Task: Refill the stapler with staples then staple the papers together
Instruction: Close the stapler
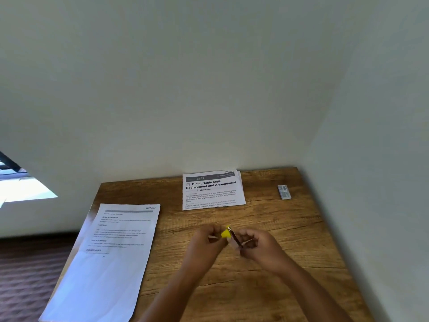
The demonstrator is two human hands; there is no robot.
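Wooden table (290,263), half-hidden blurred stapler (228,234)

The bench (267,287) fills the lower centre and right of the frame, set into a wall corner. One sheet (111,256) lies at its left edge, lower left. Folded papers (212,191) lie at the back centre. A small box (284,192), perhaps of staples, sits right of them, near the wall.

We see two bare arms. Our left hand (205,240) and right hand (257,246) wear no sleeves, rings or watch.
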